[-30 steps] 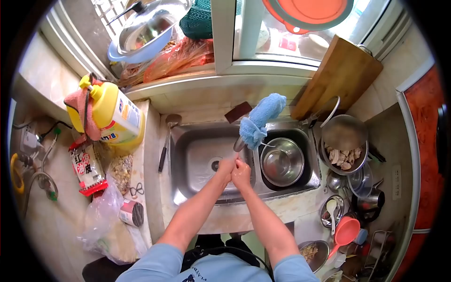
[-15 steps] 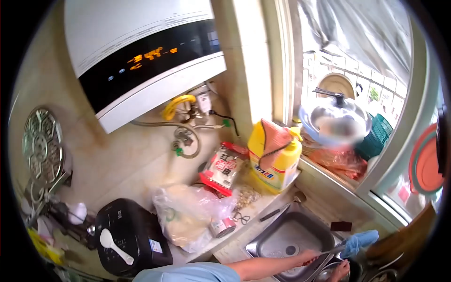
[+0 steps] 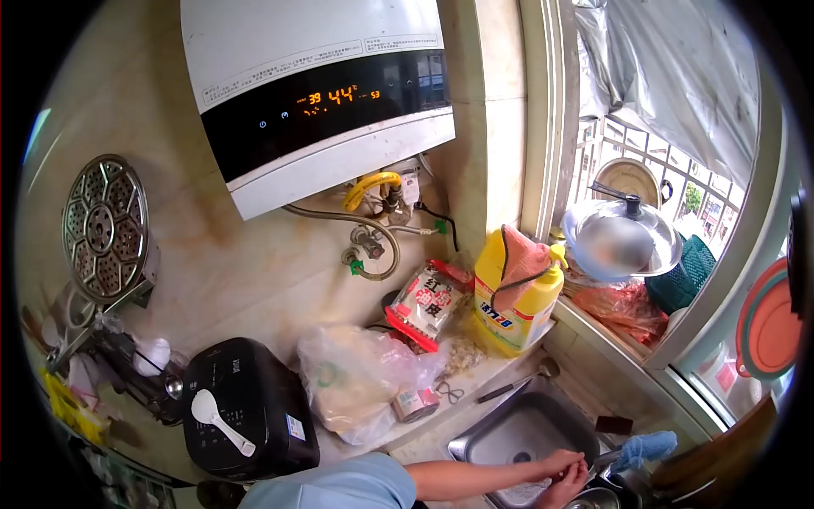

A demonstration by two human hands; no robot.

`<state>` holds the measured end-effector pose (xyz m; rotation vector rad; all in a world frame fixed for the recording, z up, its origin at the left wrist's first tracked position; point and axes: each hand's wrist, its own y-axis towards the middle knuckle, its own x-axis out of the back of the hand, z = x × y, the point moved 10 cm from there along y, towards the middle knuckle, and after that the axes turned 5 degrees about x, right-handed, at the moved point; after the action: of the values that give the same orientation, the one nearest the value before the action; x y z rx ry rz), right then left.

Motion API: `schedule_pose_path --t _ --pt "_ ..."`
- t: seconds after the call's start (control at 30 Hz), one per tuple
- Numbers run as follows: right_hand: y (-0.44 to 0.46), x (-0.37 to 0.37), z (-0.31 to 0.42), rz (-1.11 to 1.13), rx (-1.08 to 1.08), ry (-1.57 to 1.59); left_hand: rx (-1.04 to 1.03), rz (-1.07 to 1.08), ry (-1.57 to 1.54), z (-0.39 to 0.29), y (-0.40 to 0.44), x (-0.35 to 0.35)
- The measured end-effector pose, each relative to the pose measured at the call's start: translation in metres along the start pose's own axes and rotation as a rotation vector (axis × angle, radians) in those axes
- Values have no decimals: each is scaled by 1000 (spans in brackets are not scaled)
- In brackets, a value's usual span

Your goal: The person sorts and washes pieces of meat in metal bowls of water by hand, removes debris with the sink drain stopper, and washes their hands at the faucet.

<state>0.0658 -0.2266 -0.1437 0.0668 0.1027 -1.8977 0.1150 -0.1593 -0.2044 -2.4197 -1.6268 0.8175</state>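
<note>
My left hand [image 3: 562, 463] reaches across the steel sink [image 3: 496, 428] from the left, over its lower right corner. Its fingers are curled. My right hand [image 3: 563, 489] comes up from below, also with bent fingers, and its tips meet the left one. Whether anything small lies between them is hidden. Just right of both hands is the faucet [image 3: 606, 459], with a blue cloth [image 3: 646, 450] around its far part. Below it, partly cut off by the frame edge, stands a metal pot [image 3: 593, 499]. Bubbles or water show at the sink's bottom.
Behind the sink lie a ladle [image 3: 517, 383], a yellow jug [image 3: 513, 305] with a pink cloth, a red-and-white packet [image 3: 430, 304] and a plastic bag [image 3: 356, 382]. A black rice cooker [image 3: 246, 407] stands left, under the wall heater [image 3: 322, 110]. A dark sponge [image 3: 614, 425] sits by the rim.
My right hand has moved left from over the pot to meet my left hand above the sink. The whole view has shifted a little right and sharpened.
</note>
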Motion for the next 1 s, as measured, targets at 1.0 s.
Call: schedule_pose_path --t 1.0 --pt "12 21 -126 64 -216 537 -546 -177 741 -11 -52 -23"
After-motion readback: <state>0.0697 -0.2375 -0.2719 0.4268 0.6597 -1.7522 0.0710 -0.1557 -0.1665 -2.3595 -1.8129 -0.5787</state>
